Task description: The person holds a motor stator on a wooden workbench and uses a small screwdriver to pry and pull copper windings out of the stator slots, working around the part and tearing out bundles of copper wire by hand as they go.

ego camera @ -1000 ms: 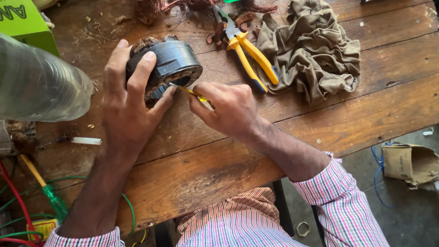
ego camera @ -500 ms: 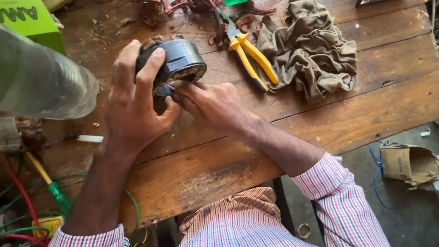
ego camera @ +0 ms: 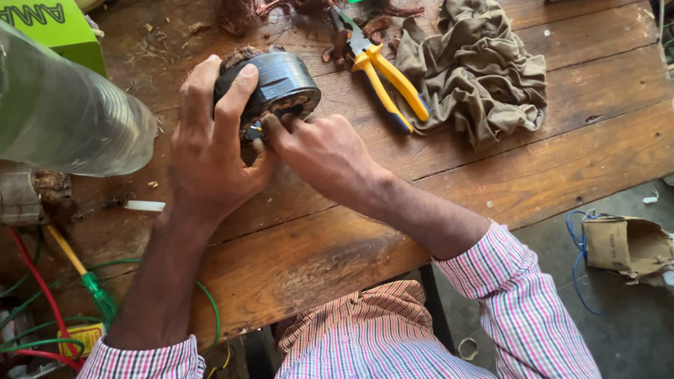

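Since a moment ago the right hand (ego camera: 319,151) has closed in, its fingertips pinched at the lower edge of the dark round metal motor stator (ego camera: 270,88). The left hand (ego camera: 210,151) clasps the stator tilted on the worn wooden table (ego camera: 491,182), seemingly to steady it; yellow-handled pliers (ego camera: 382,74) lie beside a crumpled olive cloth (ego camera: 477,70).

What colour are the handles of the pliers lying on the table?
The pliers have yellow handles with dark blue tips, seen best in the head view.
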Demonstrator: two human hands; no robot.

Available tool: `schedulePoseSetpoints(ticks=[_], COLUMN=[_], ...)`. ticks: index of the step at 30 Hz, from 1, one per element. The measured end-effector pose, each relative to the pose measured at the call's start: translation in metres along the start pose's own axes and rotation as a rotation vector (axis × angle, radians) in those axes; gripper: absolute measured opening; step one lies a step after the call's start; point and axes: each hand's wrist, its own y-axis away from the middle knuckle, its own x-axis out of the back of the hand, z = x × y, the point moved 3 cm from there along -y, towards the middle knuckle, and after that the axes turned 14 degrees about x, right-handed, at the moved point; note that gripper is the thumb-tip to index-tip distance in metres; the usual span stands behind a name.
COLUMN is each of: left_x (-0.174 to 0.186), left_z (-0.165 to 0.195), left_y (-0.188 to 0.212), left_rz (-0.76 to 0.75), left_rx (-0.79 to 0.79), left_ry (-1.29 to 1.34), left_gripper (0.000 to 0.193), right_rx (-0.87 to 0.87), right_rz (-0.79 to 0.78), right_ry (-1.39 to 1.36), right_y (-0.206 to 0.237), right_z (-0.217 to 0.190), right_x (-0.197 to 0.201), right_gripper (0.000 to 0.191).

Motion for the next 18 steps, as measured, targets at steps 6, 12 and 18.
schedulePoseSetpoints(ticks=[6, 12, 18], left_x=[0.0, -0.001, -0.002], left_z=[-0.001, -0.001, 0.0], left_y=[0.001, 0.0, 0.002], left_rz=[-0.008, -0.002, -0.008], left_rx=[0.01, 0.007, 0.022], left_ry=[0.005, 0.001, 0.012], left_gripper=[0.078, 0.079, 0.077], right_rx=[0.016, 0.045, 0.051], right_rz=[-0.014, 0.018, -0.01], right_ry=[0.101, 0.187, 0.2], right_y=[-0.005, -0.011, -0.008], right_z=[-0.004, -0.004, -0.003], right_x=[-0.001, -0.005, -0.01], right_gripper=[0.036, 0.028, 0.022])
